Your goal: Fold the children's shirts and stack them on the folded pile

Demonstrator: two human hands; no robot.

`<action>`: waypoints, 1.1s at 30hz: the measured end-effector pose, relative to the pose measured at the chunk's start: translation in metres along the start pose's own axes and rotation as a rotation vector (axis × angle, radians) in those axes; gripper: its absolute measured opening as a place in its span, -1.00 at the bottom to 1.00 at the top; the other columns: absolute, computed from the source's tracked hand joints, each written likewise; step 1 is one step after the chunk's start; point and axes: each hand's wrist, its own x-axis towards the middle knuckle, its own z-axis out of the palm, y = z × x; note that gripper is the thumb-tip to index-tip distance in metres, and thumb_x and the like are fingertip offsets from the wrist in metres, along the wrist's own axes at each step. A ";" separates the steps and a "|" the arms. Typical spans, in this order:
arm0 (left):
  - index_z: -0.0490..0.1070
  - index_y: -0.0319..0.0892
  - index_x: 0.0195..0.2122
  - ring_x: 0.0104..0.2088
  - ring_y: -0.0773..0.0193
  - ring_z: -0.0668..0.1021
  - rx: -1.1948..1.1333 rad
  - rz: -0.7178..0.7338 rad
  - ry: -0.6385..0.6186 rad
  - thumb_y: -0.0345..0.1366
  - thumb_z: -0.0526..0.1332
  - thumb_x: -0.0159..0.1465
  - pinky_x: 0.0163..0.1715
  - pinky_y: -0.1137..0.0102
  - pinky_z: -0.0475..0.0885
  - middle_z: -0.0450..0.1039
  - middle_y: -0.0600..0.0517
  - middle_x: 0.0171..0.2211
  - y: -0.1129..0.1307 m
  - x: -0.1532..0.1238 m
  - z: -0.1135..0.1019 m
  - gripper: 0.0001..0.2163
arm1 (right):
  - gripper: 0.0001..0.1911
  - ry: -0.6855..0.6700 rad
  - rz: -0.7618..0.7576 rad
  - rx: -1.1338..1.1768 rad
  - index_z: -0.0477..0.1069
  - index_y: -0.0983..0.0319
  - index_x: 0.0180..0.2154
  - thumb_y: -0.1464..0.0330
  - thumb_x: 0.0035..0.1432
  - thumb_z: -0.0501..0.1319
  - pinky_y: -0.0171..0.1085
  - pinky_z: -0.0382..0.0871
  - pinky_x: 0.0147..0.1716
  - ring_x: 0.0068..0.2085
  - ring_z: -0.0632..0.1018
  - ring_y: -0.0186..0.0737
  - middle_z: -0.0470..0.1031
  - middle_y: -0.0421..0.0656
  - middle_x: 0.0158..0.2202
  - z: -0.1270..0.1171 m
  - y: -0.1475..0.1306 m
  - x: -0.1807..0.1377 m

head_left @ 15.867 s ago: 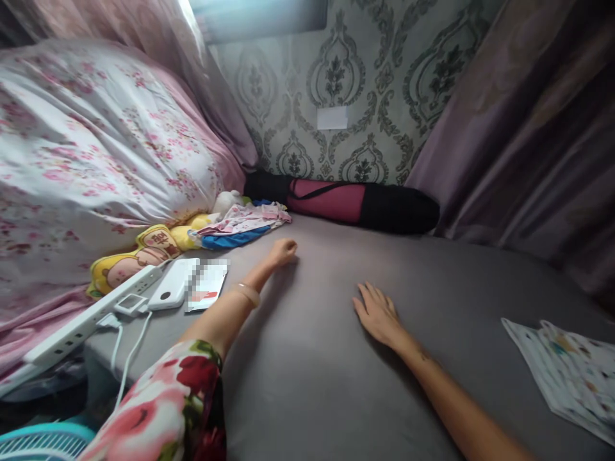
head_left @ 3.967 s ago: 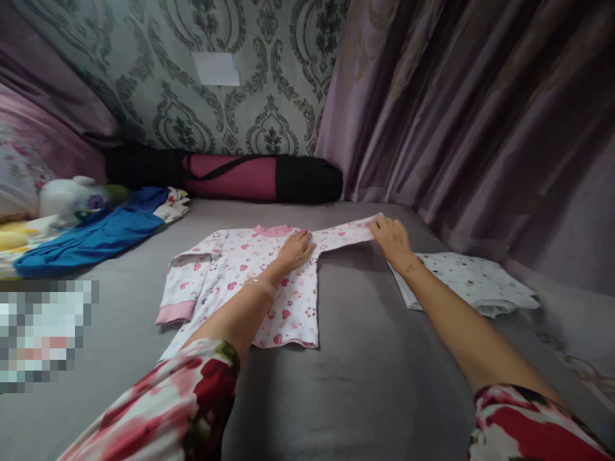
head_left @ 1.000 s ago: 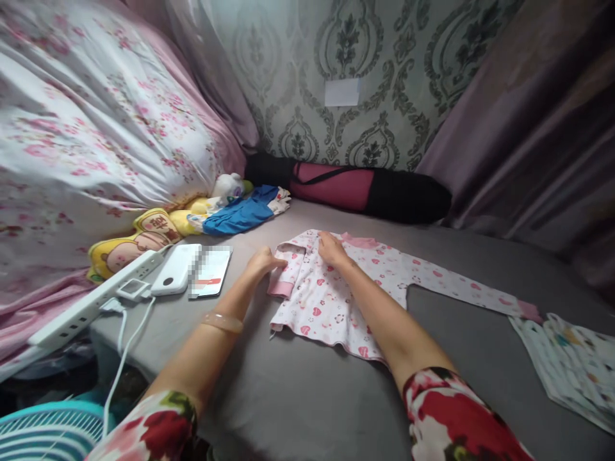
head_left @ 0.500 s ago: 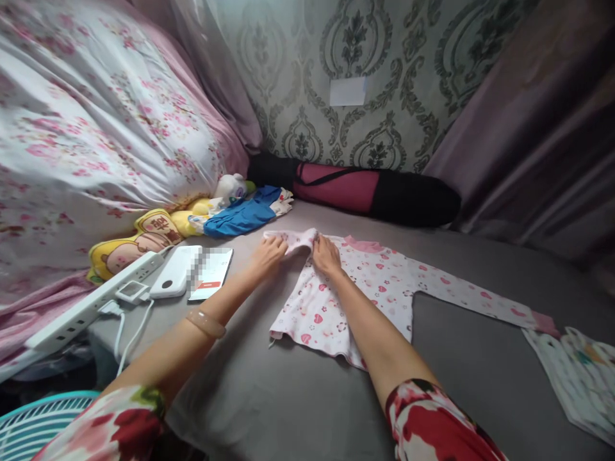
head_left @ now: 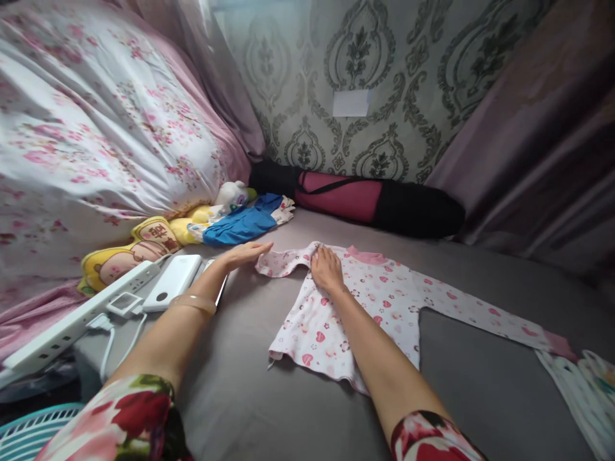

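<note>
A small white long-sleeved top with pink hearts (head_left: 379,301) lies spread on the grey bed sheet (head_left: 269,397). My right hand (head_left: 327,269) rests flat on its left shoulder, fingers together and extended. My left hand (head_left: 245,253) lies flat and open at the end of the top's left sleeve (head_left: 281,261), which is stretched out toward the left. The right sleeve (head_left: 500,320) runs out to the far right, with its pink cuff near a folded printed garment (head_left: 583,384).
A blue garment (head_left: 243,224) and soft toys (head_left: 144,246) lie at the back left under a flowered quilt (head_left: 96,141). A white power strip (head_left: 72,320), power bank (head_left: 175,291) and phone sit at the left edge. A dark rolled bag (head_left: 379,205) lines the wall.
The left sleeve, folded over the body a second ago, has been drawn out to the left and laid flat. My left hand has opened at its end; my right hand stays on the shoulder.
</note>
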 end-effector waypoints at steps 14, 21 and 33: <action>0.32 -0.18 -0.42 -0.63 0.42 0.23 0.074 0.105 0.067 0.12 0.24 0.07 -0.67 0.51 0.07 0.16 0.16 -0.61 0.017 0.028 -0.063 -0.59 | -0.35 -0.072 0.079 0.061 0.02 0.35 0.34 0.14 0.38 -0.27 -0.14 -0.28 0.30 0.37 -0.02 -0.12 -0.03 -0.03 0.39 -0.007 -0.006 0.003; 0.41 -0.21 -0.40 -0.51 0.30 0.38 0.451 0.030 0.191 -0.02 0.15 0.12 -0.55 0.48 0.24 0.31 0.08 -0.55 -0.009 0.068 -0.072 -0.68 | -0.46 0.011 0.176 0.043 0.17 0.13 0.28 0.21 0.37 -0.22 -0.09 0.00 0.20 0.27 0.17 -0.03 0.14 -0.13 0.32 -0.009 -0.014 0.006; 0.41 -0.31 -0.13 -0.05 -0.05 0.43 0.992 -0.019 0.357 -0.22 0.08 0.29 -0.13 0.24 0.29 0.41 -0.26 -0.10 -0.018 0.082 -0.038 -0.73 | -0.47 0.070 0.163 -0.156 0.23 0.19 0.23 0.23 0.27 -0.04 -0.05 0.10 0.01 0.08 0.28 0.07 0.26 0.05 0.18 -0.004 -0.020 0.013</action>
